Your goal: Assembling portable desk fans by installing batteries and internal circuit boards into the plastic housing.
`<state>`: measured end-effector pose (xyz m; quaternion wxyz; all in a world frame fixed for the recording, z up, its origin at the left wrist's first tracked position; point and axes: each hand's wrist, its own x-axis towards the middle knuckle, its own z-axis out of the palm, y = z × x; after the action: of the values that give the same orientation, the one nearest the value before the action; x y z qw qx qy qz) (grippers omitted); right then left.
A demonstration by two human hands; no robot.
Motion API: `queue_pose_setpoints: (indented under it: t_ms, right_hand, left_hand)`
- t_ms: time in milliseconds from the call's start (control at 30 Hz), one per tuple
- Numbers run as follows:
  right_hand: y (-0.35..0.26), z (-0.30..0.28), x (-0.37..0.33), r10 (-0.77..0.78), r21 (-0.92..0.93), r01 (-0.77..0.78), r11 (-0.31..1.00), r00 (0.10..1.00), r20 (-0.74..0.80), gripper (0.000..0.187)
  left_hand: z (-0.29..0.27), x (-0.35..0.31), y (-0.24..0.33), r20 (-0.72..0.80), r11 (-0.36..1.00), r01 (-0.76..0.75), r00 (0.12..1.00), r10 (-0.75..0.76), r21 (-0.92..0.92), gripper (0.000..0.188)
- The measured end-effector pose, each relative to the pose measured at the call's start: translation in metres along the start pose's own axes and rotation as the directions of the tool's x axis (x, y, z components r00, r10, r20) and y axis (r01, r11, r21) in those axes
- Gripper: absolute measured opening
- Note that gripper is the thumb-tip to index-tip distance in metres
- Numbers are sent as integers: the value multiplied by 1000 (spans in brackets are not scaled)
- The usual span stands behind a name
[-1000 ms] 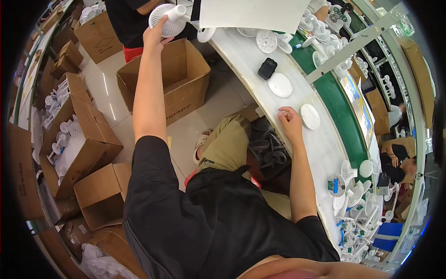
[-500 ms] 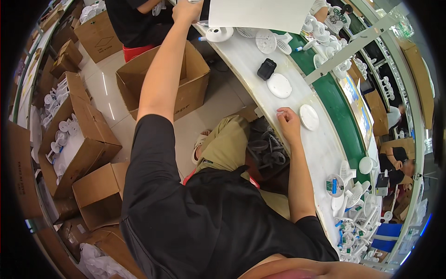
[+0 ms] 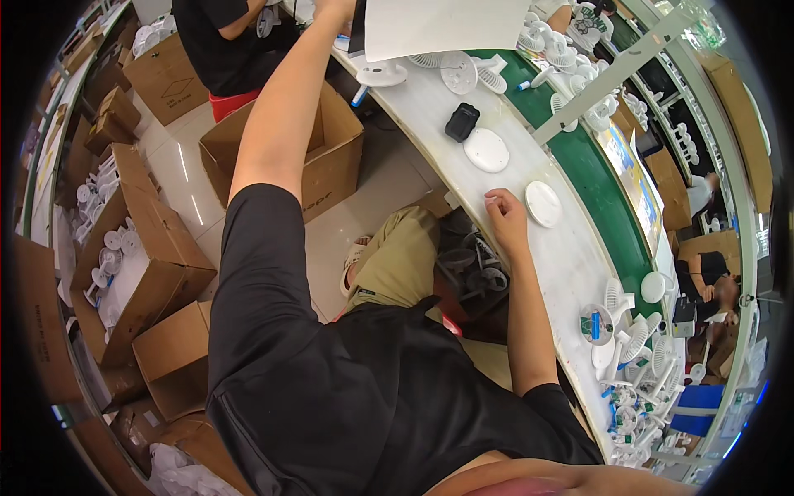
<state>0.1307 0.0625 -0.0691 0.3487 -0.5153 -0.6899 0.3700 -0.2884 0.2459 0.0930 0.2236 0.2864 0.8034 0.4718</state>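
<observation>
On the curved white tabletop [image 3: 571,289], room opens between the round white disc [image 3: 542,204] beside the right grip [image 3: 507,220] and the heaped white plastic fans [image 3: 636,341]; farther up, a small black rectangular case [image 3: 461,122] and a broad white flat panel [image 3: 447,26] obstruct.

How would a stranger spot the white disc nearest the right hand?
Find the white tabletop curving down the right, along a green strip. On it, right of the person's right hand, lies a white disc. Unlike the similar disc higher up, it has no black object beside it.
</observation>
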Motion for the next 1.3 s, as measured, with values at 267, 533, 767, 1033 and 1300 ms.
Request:
queue_pose_setpoints:
  t_ms: [267, 533, 767, 1033, 1300]
  right_hand:
    - [-4, 5, -6, 12, 14, -11, 1000, 1000, -5, 14]
    - [-13, 26, -2, -2, 10, 3, 1000, 1000, -26, 13]
    - [-18, 30, -5, 18, -11, -18, 1000, 999, -40, 11]
    - [-25, 27, -6, -17, -39, 15, 999, 999, -45, 10]
    - [-26, 15, -7, 37, -70, -41, 997, 998, -47, 11]
  left_hand:
    - [-33, 53, -53, 100, 931, -11, 994, 51, -366, 45]
    - [-86, 86, -117, 161, 749, 25, 981, 109, -662, 53]
    - [-9, 45, -195, 339, 321, 338, 939, -55, -885, 55]
    - [-18, 58, -248, 304, 286, 326, 945, -117, -901, 55]
    - [-59, 75, -286, -160, 753, 29, 971, -177, -658, 51]
